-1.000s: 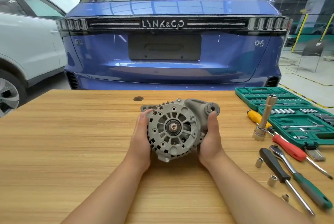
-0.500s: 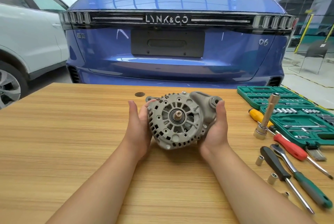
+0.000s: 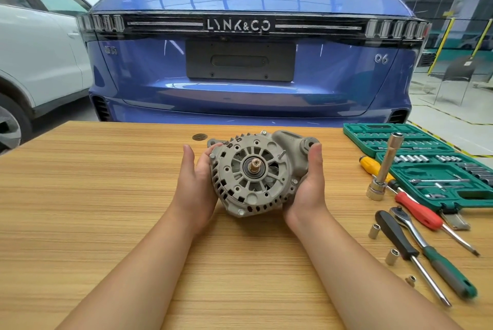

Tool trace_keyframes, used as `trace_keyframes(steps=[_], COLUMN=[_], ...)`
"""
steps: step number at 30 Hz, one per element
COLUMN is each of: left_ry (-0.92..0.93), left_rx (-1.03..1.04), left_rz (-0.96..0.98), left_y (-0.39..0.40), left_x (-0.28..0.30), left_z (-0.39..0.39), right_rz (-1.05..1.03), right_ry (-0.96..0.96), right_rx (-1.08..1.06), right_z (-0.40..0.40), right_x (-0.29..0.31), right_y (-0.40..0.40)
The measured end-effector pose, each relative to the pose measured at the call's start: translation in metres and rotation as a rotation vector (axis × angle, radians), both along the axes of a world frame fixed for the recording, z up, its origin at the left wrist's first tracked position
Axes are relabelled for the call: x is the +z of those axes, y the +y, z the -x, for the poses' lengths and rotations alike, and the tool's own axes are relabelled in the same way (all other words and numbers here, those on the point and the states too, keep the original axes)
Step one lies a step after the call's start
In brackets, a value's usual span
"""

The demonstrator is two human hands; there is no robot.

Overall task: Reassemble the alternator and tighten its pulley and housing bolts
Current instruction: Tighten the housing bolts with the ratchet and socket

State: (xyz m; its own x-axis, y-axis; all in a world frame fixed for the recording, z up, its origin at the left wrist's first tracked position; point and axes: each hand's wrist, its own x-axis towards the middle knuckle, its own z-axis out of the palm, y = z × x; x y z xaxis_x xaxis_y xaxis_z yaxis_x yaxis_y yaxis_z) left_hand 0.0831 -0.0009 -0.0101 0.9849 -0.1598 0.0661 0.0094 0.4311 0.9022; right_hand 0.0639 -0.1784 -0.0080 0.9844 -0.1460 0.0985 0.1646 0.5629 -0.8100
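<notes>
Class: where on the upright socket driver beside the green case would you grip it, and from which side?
Grip the slim steel shaft of the socket driver from the left: it stands on its wide socket end, leaning, with the green tool case crowding its right.

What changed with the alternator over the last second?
Both hands lifted the alternator slightly and tipped it back, so its shaft faces the camera more. The left hand and right hand hold its sides as before. The tools on the table stayed put.

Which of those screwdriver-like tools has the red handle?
The red-handled screwdriver, lying between the yellow-handled one and the black-handled one.
</notes>
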Motion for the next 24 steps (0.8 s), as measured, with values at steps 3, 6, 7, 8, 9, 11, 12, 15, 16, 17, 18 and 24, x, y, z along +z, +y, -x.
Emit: trace_keyframes(steps=[3, 6, 7, 8, 9, 11, 12, 15, 16, 17, 18, 24], left_ry=[0.008, 0.003, -0.001, -0.001, 0.001, -0.001, -0.007, -0.047, -0.061, -0.070, -0.075, -0.072], left_rx=[-0.005, -0.022, -0.027, -0.032, -0.036, -0.042, -0.047, -0.043, -0.039, -0.034, -0.032, -0.090], left_rz=[0.023, 0.037, 0.036, 0.040, 0.048, 0.072, 0.082, 0.094, 0.100, 0.110, 0.119, 0.231], left_y=[0.001, 0.002, 0.003, 0.003, 0.003, 0.002, 0.000, -0.004, -0.005, -0.006, -0.007, -0.010], left_x=[0.001, 0.002, 0.002, 0.002, 0.002, 0.001, 0.001, 0.000, 0.000, -0.001, -0.001, 0.001], left_z=[0.002, 0.003, 0.004, 0.004, 0.004, 0.005, 0.006, 0.010, 0.011, 0.012, 0.012, 0.017], right_rz=[0.029, 0.051, 0.052, 0.050, 0.046, 0.032, 0.025, -0.005, -0.013, -0.020, -0.027, -0.067], right_ry=[-0.014, -0.016, -0.015, -0.013, -0.010, 0.008, 0.020, 0.039, 0.042, 0.048, 0.056, 0.106], right_rx=[-0.008, -0.018, -0.020, -0.023, -0.024, -0.020, -0.027, -0.044, -0.046, -0.051, -0.055, -0.019], right_z=[0.001, 0.002, 0.001, 0.000, 0.000, -0.001, -0.002, -0.006, -0.007, -0.009, -0.010, -0.019], right_x=[0.001, 0.003, 0.002, 0.001, 0.000, -0.002, -0.003, -0.004, -0.005, -0.005, -0.006, -0.005], right_y=[0.001, 0.002, 0.002, 0.001, 0.000, -0.002, -0.003, -0.008, -0.009, -0.011, -0.013, -0.023])
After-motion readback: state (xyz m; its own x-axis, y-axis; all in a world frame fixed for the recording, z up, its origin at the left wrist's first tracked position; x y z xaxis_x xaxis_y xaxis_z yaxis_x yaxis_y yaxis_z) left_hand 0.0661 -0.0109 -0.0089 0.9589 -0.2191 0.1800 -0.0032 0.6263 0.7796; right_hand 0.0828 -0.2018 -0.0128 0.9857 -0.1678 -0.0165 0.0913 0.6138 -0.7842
